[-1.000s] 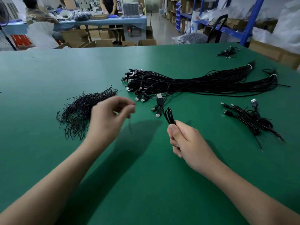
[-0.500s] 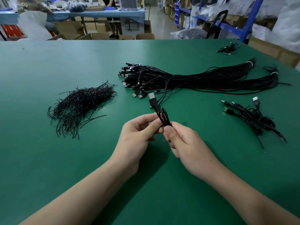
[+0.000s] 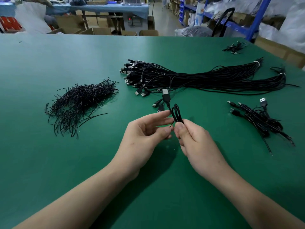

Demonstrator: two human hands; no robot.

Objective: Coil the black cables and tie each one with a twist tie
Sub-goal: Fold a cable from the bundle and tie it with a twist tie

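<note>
While the right hand (image 3: 198, 146) grips a coiled cable (image 3: 177, 113) above the near middle of the green table (image 3: 49, 162), the left hand (image 3: 145, 136) pinches a twist tie (image 3: 171, 125) against the coil. To the left lies a pile of twist ties (image 3: 79, 103); to the right, tied cables (image 3: 260, 119). Farther back sprawls the long bundle of loose cables (image 3: 206, 78).

I'm working at a wide green worktable (image 3: 66, 162) in a packing workshop inside a warehouse. Blue steel shelving (image 3: 261, 17) loaded with bagged stock lines my right, cardboard boxes (image 3: 99, 31) sit on the floor beyond, and cables (image 3: 206, 78) and twist ties (image 3: 79, 100) lie here in bulk heaps.
</note>
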